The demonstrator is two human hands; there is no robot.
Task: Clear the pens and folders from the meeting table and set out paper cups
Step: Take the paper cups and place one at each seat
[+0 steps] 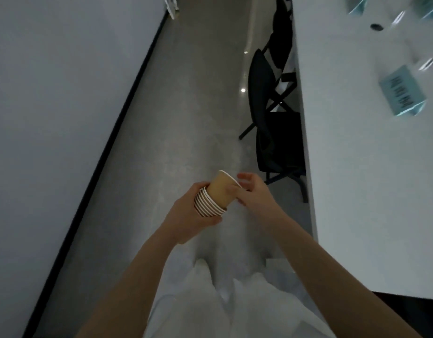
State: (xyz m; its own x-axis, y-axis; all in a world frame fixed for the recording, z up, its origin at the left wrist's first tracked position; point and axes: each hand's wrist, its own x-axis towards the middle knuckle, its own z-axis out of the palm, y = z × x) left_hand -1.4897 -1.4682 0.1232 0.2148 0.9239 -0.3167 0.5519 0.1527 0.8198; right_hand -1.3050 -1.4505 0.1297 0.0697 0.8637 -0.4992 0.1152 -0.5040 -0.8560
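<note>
Meeting table (356, 167): white, long, along the right side of the view; no cups seen on it, so setting out is judged not yet begun on this stretch. Wall (52, 106): pale, left, with dark skirting. Floor (186, 118): grey, glossy aisle between wall and table. Chairs (271, 106): black, folding type, pushed in at the table edge. Name cards (402, 91): teal, standing on the table; lettering blurred, unreadable. Small dark round item (376, 26): far end of table, cannot tell what it is. Left hand (186, 215): fingers wrapped round the base of the stack of paper cups (210, 202), held over the aisle, tilted, mouth up and to the right. Right hand (254, 191): fingers and thumb pinching the rim and side of the top cup (224, 189), which stands partly drawn out of the nest. Risks: nested cups may cling, so two come away together; a hard pinch could dent the thin rim; a loose left grip on the tilted stack could spill cups to the floor; name cards near the edge could be knocked during placing.
</note>
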